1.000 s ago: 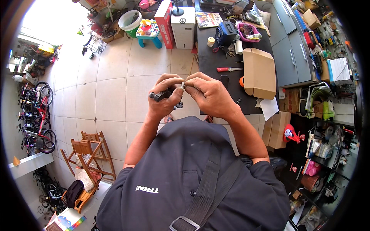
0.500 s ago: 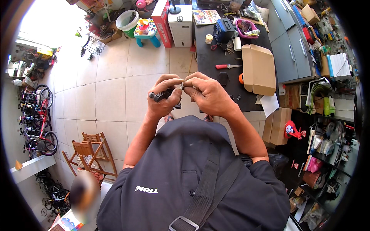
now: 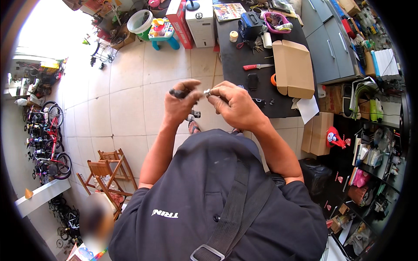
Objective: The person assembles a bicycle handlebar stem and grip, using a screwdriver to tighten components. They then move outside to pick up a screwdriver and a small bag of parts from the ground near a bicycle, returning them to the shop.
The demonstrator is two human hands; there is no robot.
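In front of my chest, my left hand (image 3: 179, 104) is closed around a small black part (image 3: 176, 93), whose kind I cannot make out. A dark and silvery bracket-like piece (image 3: 193, 115) shows below that hand; whether it belongs to the black part is unclear. My right hand (image 3: 235, 104) pinches a small shiny metal piece (image 3: 207, 92) between thumb and index finger. The left fingers are slightly blurred and come close to this piece. Both hands are held above the tiled floor, left of the black table (image 3: 237, 56).
On the table lie a red-handled knife (image 3: 257, 67), an open cardboard box (image 3: 294, 69), a blue device (image 3: 251, 26) and a pink basket (image 3: 278, 22). Wooden folding chairs (image 3: 111, 167) stand at left, near another person (image 3: 96, 219). Bicycles (image 3: 50, 139) line the left wall.
My hands have drawn slightly apart; the left has loosened from the right fingertips. The shiny metal piece now shows in the right pinch. The whole view has shifted slightly.
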